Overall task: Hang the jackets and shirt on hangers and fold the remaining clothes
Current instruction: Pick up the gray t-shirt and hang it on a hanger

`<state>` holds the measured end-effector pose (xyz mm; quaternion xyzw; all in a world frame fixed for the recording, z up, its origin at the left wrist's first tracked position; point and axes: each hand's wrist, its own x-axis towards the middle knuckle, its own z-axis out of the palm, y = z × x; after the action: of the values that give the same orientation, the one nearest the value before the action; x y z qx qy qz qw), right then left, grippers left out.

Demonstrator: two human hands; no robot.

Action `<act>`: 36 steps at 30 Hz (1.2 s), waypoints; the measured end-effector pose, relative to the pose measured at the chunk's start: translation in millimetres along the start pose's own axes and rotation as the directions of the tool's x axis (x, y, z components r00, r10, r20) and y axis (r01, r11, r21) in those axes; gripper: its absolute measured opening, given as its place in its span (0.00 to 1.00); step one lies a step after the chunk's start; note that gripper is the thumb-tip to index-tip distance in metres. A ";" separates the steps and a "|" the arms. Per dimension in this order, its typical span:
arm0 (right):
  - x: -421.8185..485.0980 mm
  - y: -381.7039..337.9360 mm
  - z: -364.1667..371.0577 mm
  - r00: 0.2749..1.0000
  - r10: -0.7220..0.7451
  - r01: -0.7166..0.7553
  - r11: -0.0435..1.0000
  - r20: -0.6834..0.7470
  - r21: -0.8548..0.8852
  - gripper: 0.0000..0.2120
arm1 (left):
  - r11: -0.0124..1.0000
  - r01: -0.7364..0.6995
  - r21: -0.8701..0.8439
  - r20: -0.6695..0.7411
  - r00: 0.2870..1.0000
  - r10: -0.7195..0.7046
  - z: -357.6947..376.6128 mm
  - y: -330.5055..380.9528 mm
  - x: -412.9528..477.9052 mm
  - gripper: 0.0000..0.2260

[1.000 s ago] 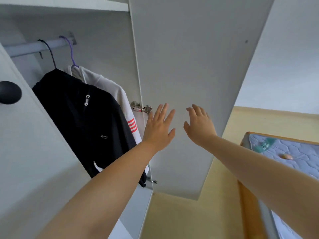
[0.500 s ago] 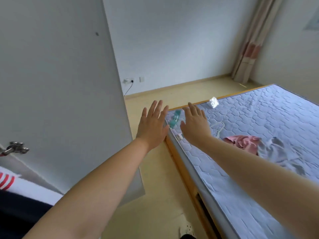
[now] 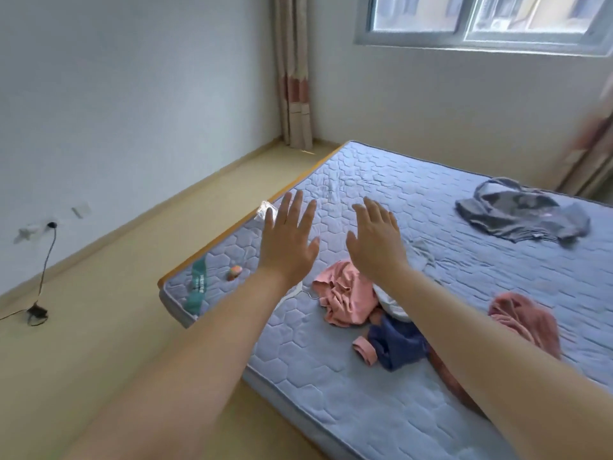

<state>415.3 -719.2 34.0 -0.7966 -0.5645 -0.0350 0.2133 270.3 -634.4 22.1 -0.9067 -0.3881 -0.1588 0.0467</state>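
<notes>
Loose clothes lie on a blue quilted mattress [image 3: 331, 393]. A crumpled pink garment [image 3: 345, 300] sits near the middle, with a white piece [image 3: 389, 303] and a dark blue garment [image 3: 398, 346] beside it. Another pink garment [image 3: 527, 320] lies to the right. A grey garment [image 3: 520, 214] is spread at the far right. My left hand [image 3: 288, 244] and my right hand [image 3: 374, 244] are stretched out in the air above the mattress, fingers straight, holding nothing. My right forearm hides part of the pile.
A small round pink object [image 3: 235, 272], a clear wrapper [image 3: 267, 210] and a white cable [image 3: 298, 292] lie near the mattress's left edge. A charger with its cord [image 3: 38, 313] lies on the yellow floor by the wall. Curtains [image 3: 295, 78] hang in the corner under the window.
My view has swung right from the wardrobe with its hung jackets to the bed. Both hands stayed outstretched and empty in front of me.
</notes>
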 end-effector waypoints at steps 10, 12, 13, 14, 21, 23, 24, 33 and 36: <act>92.8 77.5 8.8 0.977 0.209 -0.212 0.961 -0.039 -0.180 0.27 | 0.983 -0.133 -0.125 0.019 0.991 0.136 62.3 6.0 137.8 0.32; 107.7 73.2 18.8 0.978 0.207 -0.209 0.952 -0.036 -0.223 0.27 | 0.976 -0.182 -0.120 -0.032 0.983 0.180 72.4 -7.1 152.5 0.31; 116.4 68.1 25.7 0.974 0.225 -0.228 0.947 -0.040 -0.227 0.28 | 0.971 -0.206 -0.122 -0.053 0.978 0.201 77.9 -15.8 161.5 0.30; 126.6 61.6 33.8 0.967 0.249 -0.253 0.942 -0.046 -0.220 0.28 | 0.966 -0.223 -0.130 -0.063 0.974 0.216 82.6 -26.6 172.4 0.29; 214.6 -16.3 88.7 0.893 0.408 -0.431 0.896 -0.193 -0.103 0.28 | 0.952 -0.252 -0.177 -0.064 0.968 0.244 103.3 -140.0 247.8 0.30; 236.4 -45.2 103.6 0.870 0.430 -0.456 0.888 -0.241 -0.062 0.29 | 0.938 -0.306 -0.165 -0.070 0.952 0.298 102.0 -175.9 266.8 0.30; 246.6 -59.1 109.9 0.862 0.435 -0.462 0.885 -0.259 -0.051 0.30 | 0.932 -0.324 -0.163 -0.078 0.946 0.315 99.3 -191.9 275.8 0.30; 299.6 -141.5 138.1 0.829 0.444 -0.441 0.893 -0.340 0.088 0.34 | 0.903 -0.297 -0.312 -0.093 0.955 0.282 88.7 -290.0 296.4 0.29; 317.8 -163.9 148.5 0.848 0.411 -0.396 0.911 -0.335 0.115 0.34 | 0.903 -0.287 -0.321 -0.101 0.958 0.268 85.8 -316.3 294.2 0.29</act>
<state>352.5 -337.3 42.9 -0.8734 -0.3379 -0.1194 0.3299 255.4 -194.2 24.2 -0.9428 -0.2213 -0.2382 -0.0741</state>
